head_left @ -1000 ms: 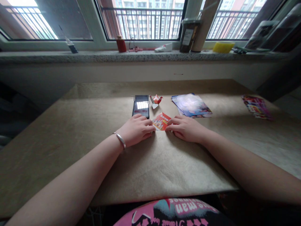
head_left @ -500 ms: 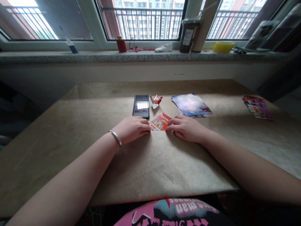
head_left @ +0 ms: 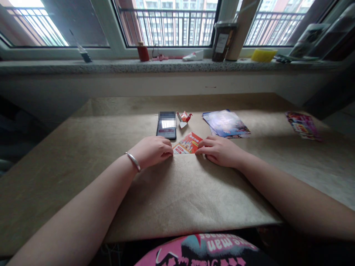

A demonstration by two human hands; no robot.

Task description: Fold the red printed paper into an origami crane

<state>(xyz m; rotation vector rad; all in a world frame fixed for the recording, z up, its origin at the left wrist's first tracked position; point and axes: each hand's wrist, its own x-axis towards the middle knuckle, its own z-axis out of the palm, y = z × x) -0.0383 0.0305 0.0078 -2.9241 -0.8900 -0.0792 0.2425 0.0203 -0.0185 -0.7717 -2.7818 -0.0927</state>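
A folded red-orange printed paper (head_left: 189,142), with a straight edge toward me, lies on the table between my hands. At its left corner the curled fingers of my left hand (head_left: 154,150) are pressed together. My right hand (head_left: 217,150) pinches the right corner, thumb low and fingers resting over the edge. Just beyond the left hand lies a black smartphone (head_left: 166,131). A small red and white origami crane (head_left: 184,118) stands beside the phone, behind the paper.
A stack of bluish-purple printed sheets (head_left: 227,123) lies right of the crane. Farther right are several colourful printed papers (head_left: 302,125). On the window sill (head_left: 111,67) stand a red bottle (head_left: 143,52), a dark lidded container (head_left: 222,42) and a yellow sponge-like block (head_left: 263,55).
My left hand has slid slightly to the left along the paper's near edge, uncovering more of the left corner. The right hand has stayed in place.
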